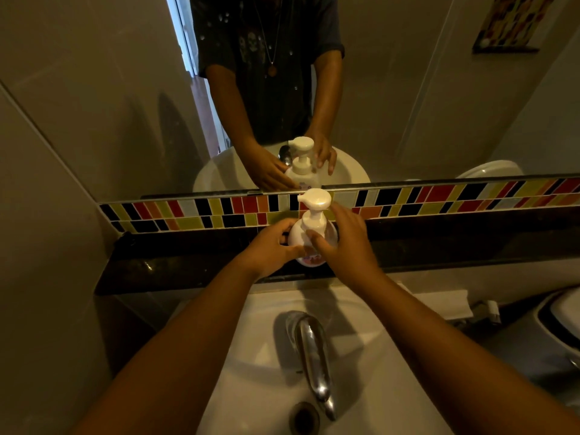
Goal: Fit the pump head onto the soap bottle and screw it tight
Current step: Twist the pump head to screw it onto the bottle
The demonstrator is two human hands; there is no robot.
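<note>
A white soap bottle (297,236) stands upright on the dark stone ledge (175,265) behind the basin. Its white pump head (314,202) sits on the bottle's neck, nozzle pointing left. My left hand (271,248) wraps the bottle's left side. My right hand (343,243) is against the bottle's right side, thumb on the front below the pump collar, fingers spread behind. The bottle's lower label is partly hidden by both hands.
A chrome tap (312,350) and the white basin (273,387) lie below the ledge. A mirror (125,105) above the coloured tile strip (439,196) reflects my hands and the bottle. A white toilet (561,324) is at the right.
</note>
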